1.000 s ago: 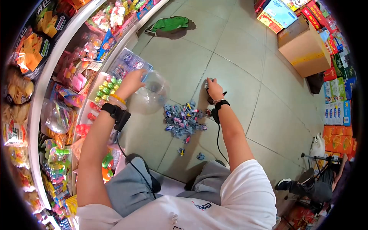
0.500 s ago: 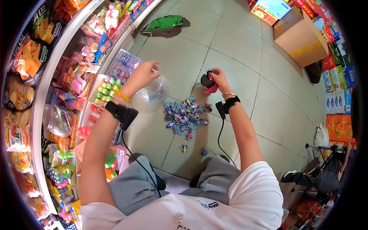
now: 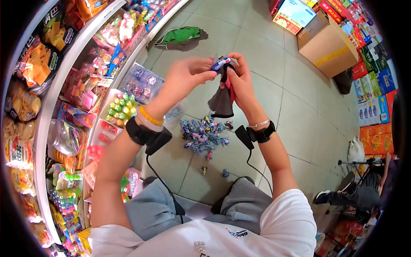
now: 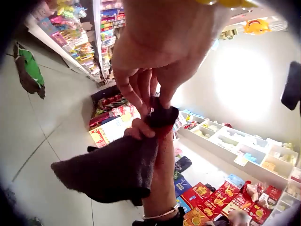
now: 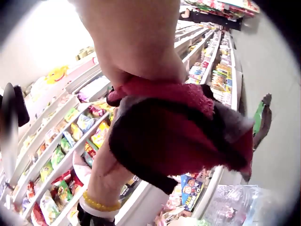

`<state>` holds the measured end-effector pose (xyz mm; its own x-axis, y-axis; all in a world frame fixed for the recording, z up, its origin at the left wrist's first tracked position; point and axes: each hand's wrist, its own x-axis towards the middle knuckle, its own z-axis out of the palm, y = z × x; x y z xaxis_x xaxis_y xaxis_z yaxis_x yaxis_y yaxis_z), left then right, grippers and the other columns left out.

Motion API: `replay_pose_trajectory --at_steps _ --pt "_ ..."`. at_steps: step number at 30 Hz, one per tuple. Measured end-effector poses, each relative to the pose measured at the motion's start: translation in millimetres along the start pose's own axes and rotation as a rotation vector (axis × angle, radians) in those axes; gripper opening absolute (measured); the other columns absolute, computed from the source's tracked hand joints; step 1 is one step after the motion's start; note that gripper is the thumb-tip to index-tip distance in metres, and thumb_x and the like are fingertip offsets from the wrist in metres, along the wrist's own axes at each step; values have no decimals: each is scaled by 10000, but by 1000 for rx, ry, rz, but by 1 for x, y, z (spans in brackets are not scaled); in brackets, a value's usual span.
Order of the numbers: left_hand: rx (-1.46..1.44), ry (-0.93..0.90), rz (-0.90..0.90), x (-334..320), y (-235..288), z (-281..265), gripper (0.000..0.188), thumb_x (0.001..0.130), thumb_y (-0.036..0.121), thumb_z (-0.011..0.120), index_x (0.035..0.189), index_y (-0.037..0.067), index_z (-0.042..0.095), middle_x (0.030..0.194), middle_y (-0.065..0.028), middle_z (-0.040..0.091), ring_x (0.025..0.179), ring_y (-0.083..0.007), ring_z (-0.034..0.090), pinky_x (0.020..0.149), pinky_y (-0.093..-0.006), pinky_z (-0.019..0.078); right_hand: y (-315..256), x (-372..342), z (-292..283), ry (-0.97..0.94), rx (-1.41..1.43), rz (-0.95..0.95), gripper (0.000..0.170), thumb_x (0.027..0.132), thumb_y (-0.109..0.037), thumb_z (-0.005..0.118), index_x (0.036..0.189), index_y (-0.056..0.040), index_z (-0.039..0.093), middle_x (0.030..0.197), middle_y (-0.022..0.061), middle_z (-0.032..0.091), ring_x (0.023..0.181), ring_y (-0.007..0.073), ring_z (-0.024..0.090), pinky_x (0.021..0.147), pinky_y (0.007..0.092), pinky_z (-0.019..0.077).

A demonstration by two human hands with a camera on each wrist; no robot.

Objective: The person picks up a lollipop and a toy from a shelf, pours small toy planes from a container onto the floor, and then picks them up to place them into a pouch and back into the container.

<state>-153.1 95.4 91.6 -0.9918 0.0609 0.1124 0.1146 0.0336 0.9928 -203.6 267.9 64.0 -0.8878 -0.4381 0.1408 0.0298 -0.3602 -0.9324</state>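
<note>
Left hand (image 3: 180, 82) and right hand (image 3: 245, 88): fingers pinching red-lined dark cloth (image 3: 221, 103), handling looks midway. Wrapped pieces (image 3: 200, 136) loose on floor (image 3: 239, 150), cloth's 7 o'clock; gathering looks unfinished.

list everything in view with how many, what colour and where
dark cloth: one, grey and pink-red, between hands
packet: one, blue, at the fingers
small pieces: many, mostly grey-blue, floor pile, some apart
floor cloth: one, green and grey, beyond pile
wrapped candies: many, green and yellow, left tray
plastic jar: one, clear, left shelf
snack packets: many, mixed colours, left shelf
cardboard box: one, brown, right
boxed goods: many, mixed colours, right edge
shoe: one, black and white, lower right
left hand: one, bare, pinching dark cloth
right hand: one, bare, gripping dark cloth
</note>
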Motion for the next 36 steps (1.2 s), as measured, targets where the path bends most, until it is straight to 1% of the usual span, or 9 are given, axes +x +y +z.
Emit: replay_pose_trajectory --at_steps 4,7,13,17,20,25,28,34,36 --pt "84 87 74 -7 13 7 275 807 40 647 1071 -15 595 861 -49 648 779 -89 602 617 -220 484 -3 1 10 14 -211 -255 349 792 -63 615 1109 -21 473 1003 69 585 808 119 565 709 257 485" --pt "230 173 185 -13 20 11 249 785 5 648 1029 -23 611 840 -57 647 738 -89 602 587 -225 496 -19 -2 18 15 -289 -224 334 753 -59 645 1048 -7 497 969 68 593 860 129 567 762 252 469" --pt "538 276 530 -18 26 12 231 740 -32 676 967 -17 635 824 -92 653 673 -136 627 583 -247 518 -32 -11 29 59 -259 -271 234 777 -45 614 986 -6 518 882 63 595 777 117 575 691 257 479" --pt "563 286 589 -20 28 10 239 716 -27 704 946 -17 637 827 -105 653 684 -153 635 588 -252 522 -46 -13 24 15 1 -66 147 828 -9 522 975 -9 534 767 41 584 562 89 525 541 239 453" --pt "560 292 615 -22 31 10 243 706 -30 712 936 -18 634 839 -109 648 682 -153 634 591 -253 523 -56 -14 24 -33 -52 -65 136 831 -22 537 966 -8 537 780 42 591 596 77 538 559 224 452" --pt "706 287 780 -26 36 12 279 683 -62 696 949 -9 627 867 -124 633 718 -200 629 606 -277 517 -50 -17 29 -11 -250 -232 286 705 8 684 938 -22 520 890 53 595 837 109 571 731 261 480" --pt "789 273 882 -28 39 11 313 662 -84 684 958 3 628 869 -127 626 753 -242 620 615 -295 510 -53 -19 30 -16 -390 -244 277 707 4 680 928 -25 517 867 48 592 816 106 572 725 258 479" --pt "807 239 881 -30 37 8 314 670 -48 691 969 19 625 855 -117 622 753 -274 610 633 -320 500 -58 -20 28 -77 -144 -107 205 728 6 661 893 -10 541 822 31 598 759 80 562 693 226 469" --pt "757 221 857 -27 35 4 310 684 -11 687 982 26 611 836 -116 613 732 -293 599 637 -344 485 -55 -13 15 -135 -207 -59 150 783 23 599 914 -14 536 959 94 623 818 100 570 729 225 465"
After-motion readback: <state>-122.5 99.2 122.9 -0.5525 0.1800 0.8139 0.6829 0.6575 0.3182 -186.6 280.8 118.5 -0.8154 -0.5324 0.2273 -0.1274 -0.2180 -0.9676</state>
